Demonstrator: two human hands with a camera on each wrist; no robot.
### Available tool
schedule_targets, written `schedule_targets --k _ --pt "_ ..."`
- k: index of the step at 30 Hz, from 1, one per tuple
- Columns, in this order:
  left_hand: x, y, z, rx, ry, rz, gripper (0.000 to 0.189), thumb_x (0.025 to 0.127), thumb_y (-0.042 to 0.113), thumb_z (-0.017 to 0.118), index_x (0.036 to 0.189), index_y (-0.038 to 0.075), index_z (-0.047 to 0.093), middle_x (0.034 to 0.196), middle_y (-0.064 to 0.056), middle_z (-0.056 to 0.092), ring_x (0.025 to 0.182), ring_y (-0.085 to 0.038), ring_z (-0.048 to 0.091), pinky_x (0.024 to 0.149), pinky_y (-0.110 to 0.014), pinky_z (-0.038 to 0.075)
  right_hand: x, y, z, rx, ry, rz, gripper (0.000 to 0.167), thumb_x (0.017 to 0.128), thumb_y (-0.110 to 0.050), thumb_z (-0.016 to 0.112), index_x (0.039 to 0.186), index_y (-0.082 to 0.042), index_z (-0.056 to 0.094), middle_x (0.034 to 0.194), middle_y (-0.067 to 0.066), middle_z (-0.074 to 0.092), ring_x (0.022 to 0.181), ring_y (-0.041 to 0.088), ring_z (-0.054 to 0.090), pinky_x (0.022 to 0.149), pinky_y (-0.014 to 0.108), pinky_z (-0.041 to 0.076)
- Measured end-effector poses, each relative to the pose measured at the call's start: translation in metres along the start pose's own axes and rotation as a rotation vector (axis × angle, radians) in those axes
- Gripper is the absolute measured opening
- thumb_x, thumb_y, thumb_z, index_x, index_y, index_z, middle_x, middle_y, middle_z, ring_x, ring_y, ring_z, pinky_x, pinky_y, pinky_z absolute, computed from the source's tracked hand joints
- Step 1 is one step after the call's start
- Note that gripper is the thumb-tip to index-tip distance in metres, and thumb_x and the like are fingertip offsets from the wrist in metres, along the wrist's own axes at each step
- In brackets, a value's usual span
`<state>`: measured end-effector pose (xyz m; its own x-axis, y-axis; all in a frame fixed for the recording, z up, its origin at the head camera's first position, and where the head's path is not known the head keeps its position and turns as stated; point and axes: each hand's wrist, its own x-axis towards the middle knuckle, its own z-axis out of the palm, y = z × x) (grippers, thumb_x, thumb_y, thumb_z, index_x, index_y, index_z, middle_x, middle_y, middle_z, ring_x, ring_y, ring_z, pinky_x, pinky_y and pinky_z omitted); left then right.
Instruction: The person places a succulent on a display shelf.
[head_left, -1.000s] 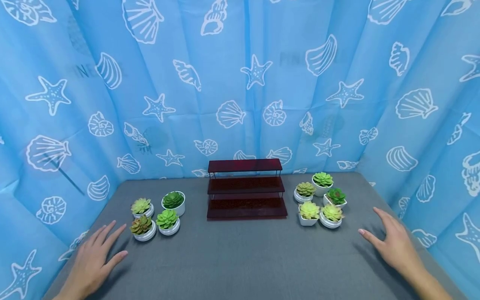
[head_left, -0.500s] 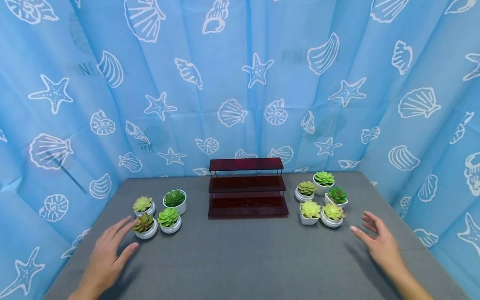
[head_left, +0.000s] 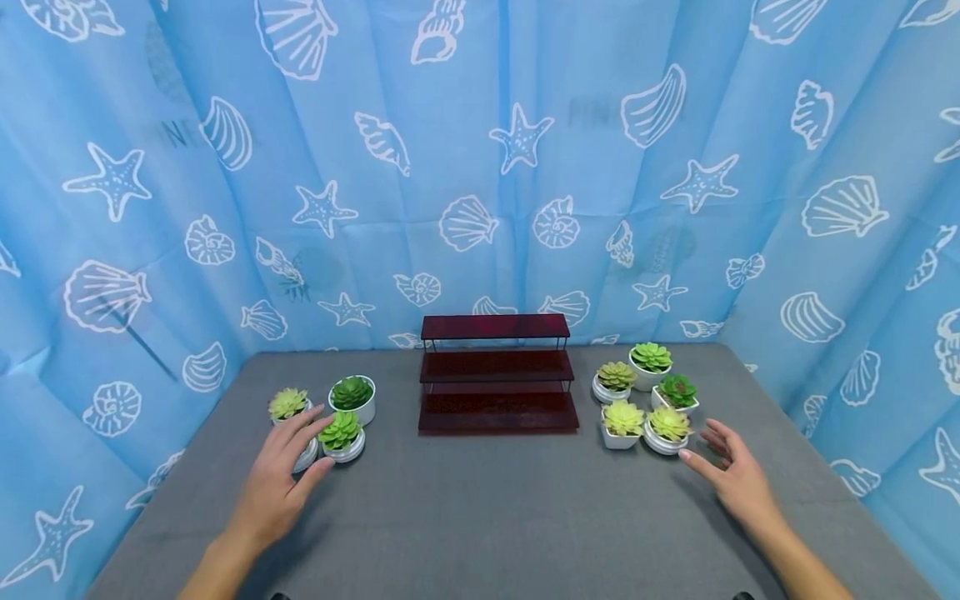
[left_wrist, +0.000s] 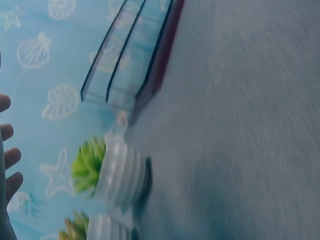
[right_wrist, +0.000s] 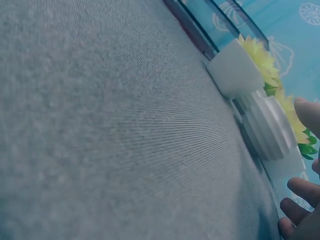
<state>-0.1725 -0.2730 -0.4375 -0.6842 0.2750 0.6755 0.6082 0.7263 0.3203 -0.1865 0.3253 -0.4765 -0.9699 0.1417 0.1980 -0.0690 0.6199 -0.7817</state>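
Note:
In the head view my left hand [head_left: 279, 483] hovers beside the bright green succulent [head_left: 342, 435] in its round ribbed white pot, fingers spread and holding nothing. It partly hides another white-potted succulent behind it. That bright green succulent [left_wrist: 120, 172] also shows in the left wrist view, with a brownish one below it. To the right, my right hand [head_left: 735, 479] is in the air near the yellow-green succulent [head_left: 667, 430] in a round ribbed pot, thumb and fingers apart. The right wrist view shows this round pot [right_wrist: 270, 128] just before the fingers.
A dark red three-tier shelf [head_left: 498, 412] stands at the back middle. A dark green succulent [head_left: 352, 398] and a pale one [head_left: 288, 404] are at the left. Several more potted succulents cluster right of the shelf, including one in a square pot [head_left: 621, 423]. A blue shell-print curtain [head_left: 480, 167] hangs behind.
My left hand has moved right and forward, past the brownish succulent to the bright green one. My right hand has moved left, closer to the right cluster. The pots stay in place.

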Motion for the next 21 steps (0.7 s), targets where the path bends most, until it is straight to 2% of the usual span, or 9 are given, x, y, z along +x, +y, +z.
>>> schedule_targets --k 3,8,14,18,21 --pt "0.008 0.006 0.007 -0.026 0.019 0.002 0.053 0.084 0.009 0.073 0.135 0.009 0.057 0.140 -0.013 0.049 0.127 -0.032 0.043 0.107 -0.035 0.028 0.003 0.001 0.004 -0.020 -0.003 0.000 0.075 0.092 -0.021 0.069 0.144 0.014 0.026 0.132 0.040 0.044 0.124 0.052 0.038 0.097 0.065 0.032" --pt "0.021 0.018 0.017 -0.127 0.070 -0.024 0.056 0.084 0.009 0.073 0.137 0.009 0.055 0.141 -0.015 0.048 0.132 -0.027 0.041 0.110 -0.024 0.024 0.009 -0.001 0.006 -0.034 -0.022 0.008 0.078 0.092 -0.025 0.069 0.145 0.012 0.026 0.132 0.039 0.045 0.126 0.054 0.035 0.098 0.067 0.029" --pt "0.034 0.024 0.034 -0.229 0.144 0.012 0.054 0.085 0.011 0.073 0.135 0.003 0.054 0.139 -0.016 0.050 0.131 -0.027 0.043 0.109 -0.022 0.028 0.014 -0.004 0.007 -0.053 -0.048 0.004 0.076 0.092 -0.025 0.069 0.144 0.012 0.027 0.132 0.040 0.043 0.127 0.055 0.033 0.098 0.068 0.026" --pt "0.041 0.028 0.046 -0.266 0.134 -0.011 0.059 0.082 0.003 0.074 0.137 0.005 0.053 0.140 -0.013 0.050 0.128 -0.027 0.046 0.104 -0.020 0.033 0.016 -0.003 0.009 -0.063 -0.078 -0.004 0.074 0.093 -0.025 0.068 0.143 0.012 0.027 0.134 0.040 0.040 0.126 0.055 0.035 0.099 0.068 0.027" --pt "0.047 0.030 0.055 -0.275 0.111 -0.039 0.060 0.083 0.006 0.074 0.138 0.007 0.052 0.142 -0.010 0.048 0.125 -0.027 0.048 0.100 -0.023 0.040 0.016 -0.002 0.012 -0.071 -0.092 0.007 0.074 0.093 -0.024 0.068 0.142 0.013 0.027 0.136 0.040 0.037 0.125 0.054 0.036 0.100 0.066 0.028"
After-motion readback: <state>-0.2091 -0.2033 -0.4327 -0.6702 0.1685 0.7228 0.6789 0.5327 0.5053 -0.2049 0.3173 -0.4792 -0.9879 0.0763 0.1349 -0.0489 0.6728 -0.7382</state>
